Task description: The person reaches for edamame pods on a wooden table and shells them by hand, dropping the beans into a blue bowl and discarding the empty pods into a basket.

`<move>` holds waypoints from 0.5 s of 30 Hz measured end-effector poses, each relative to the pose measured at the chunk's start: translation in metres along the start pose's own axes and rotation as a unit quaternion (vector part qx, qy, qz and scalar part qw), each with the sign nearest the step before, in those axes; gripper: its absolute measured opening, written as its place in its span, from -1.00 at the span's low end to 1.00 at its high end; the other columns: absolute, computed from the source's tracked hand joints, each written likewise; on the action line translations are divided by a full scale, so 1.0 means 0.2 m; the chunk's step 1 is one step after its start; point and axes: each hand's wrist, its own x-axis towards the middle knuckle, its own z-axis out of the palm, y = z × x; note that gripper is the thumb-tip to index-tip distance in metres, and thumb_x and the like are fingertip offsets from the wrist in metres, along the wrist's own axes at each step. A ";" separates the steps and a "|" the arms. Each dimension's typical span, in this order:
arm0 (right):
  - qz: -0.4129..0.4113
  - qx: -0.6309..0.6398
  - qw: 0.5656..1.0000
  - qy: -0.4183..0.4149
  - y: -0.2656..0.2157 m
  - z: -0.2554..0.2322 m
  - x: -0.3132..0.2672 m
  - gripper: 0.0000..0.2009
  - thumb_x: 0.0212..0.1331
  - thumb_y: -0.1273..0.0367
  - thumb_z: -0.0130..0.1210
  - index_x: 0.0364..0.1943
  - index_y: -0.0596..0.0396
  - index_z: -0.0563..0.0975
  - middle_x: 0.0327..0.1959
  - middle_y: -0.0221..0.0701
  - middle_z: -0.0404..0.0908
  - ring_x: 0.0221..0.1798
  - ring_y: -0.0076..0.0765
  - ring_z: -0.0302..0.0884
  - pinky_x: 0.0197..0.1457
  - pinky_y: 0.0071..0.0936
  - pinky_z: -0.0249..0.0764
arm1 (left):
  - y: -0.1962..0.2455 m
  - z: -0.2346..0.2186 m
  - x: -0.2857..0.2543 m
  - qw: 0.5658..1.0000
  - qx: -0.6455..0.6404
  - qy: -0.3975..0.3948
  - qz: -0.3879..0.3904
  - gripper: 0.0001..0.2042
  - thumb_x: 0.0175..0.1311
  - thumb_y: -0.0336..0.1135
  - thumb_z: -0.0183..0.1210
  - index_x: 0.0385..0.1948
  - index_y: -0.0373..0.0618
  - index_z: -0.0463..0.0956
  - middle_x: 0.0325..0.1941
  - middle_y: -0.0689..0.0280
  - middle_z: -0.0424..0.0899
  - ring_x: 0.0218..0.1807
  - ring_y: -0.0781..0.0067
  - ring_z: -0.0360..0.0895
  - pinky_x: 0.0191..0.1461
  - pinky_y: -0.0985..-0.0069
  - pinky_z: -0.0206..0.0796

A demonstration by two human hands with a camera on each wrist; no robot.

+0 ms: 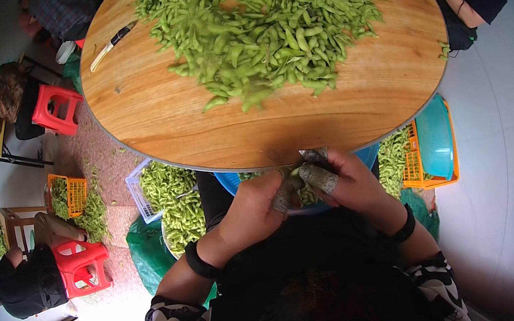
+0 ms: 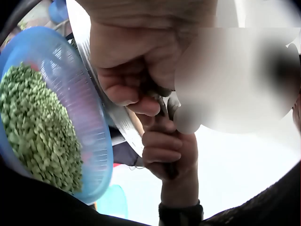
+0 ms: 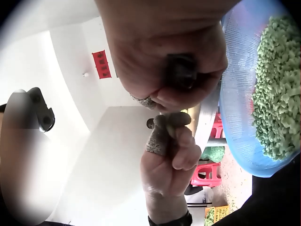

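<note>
My left hand (image 1: 248,210) and right hand (image 1: 361,189) meet in front of my body, at the near edge of the round wooden table (image 1: 233,138). Grey speckled covers sit on the thumb and fingertip of the left hand, and on the right thumb. Between its covered tips the left hand pinches a green bean pod (image 3: 170,128). The right hand's fingers curl round a dark-handled knife (image 3: 182,71), whose handle end shows in the palm. Below the hands a blue basket (image 2: 101,155) holds shelled green beans (image 2: 40,132).
Bean pods (image 1: 276,29) are heaped on the table; a black-handled knife (image 1: 112,46) lies at its left. Crates of pods flank me, one purple (image 1: 139,191), one orange (image 1: 412,166). Other people sit around, some on red stools (image 1: 57,111).
</note>
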 end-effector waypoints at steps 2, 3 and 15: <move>-0.044 -0.010 0.999 0.029 -0.01 0.01 0.02 -0.83 0.22 0.50 0.00 -0.13 0.19 0.51 -0.35 -0.50 0.56 -0.34 -0.69 0.45 -0.31 -0.63 0.41 | 0.01 0.00 0.01 0.995 0.071 0.011 0.062 -0.85 0.34 -0.53 -0.13 -0.28 -0.22 0.47 -0.45 0.31 0.64 -0.53 0.56 0.55 -0.49 0.61 0.37; -0.045 -0.010 0.998 0.030 0.01 0.00 0.02 -0.83 0.22 0.50 0.00 -0.13 0.19 0.51 -0.35 -0.50 0.56 -0.34 -0.69 0.45 -0.31 -0.63 0.41 | 0.06 -0.01 0.01 0.998 -0.063 -0.012 -0.025 -0.85 0.34 -0.53 -0.11 -0.29 -0.22 0.48 -0.44 0.32 0.64 -0.52 0.58 0.55 -0.48 0.63 0.38; -0.164 -0.037 0.985 0.039 0.02 0.04 -0.01 -0.87 0.27 0.39 0.07 -0.18 0.14 0.47 -0.51 -0.54 0.45 -0.55 -0.74 0.28 -0.53 -0.70 0.16 | 0.06 -0.02 0.02 0.916 -0.354 -0.059 -0.179 -0.85 0.38 -0.35 0.02 -0.24 -0.18 0.54 -0.45 0.32 0.64 -0.57 0.64 0.49 -0.48 0.70 0.33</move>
